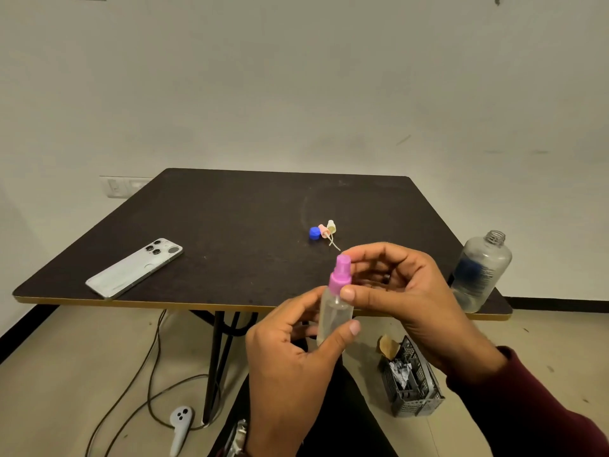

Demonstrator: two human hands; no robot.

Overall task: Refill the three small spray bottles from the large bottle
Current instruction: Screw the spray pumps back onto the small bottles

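A small clear spray bottle (333, 316) is held upright above the table's front edge. My left hand (290, 361) grips its body from below. Its purple spray top (341, 273) is pinched between the thumb and fingers of my right hand (405, 298). The large clear bottle (479, 273) stands uncapped at the table's right front corner, with a blue label. On the table (230, 225) behind my hands lie a blue cap (314, 233), a pink spray top (323, 230) and a pale yellow spray top (331, 226), both with dip tubes. No other small bottles are in view.
A white phone (135, 268) lies face down at the table's left front. On the floor there are a grey basket (412, 384) holding crumpled paper, a white controller (180, 423) and a dark cable (148, 374). A wall stands close behind the table.
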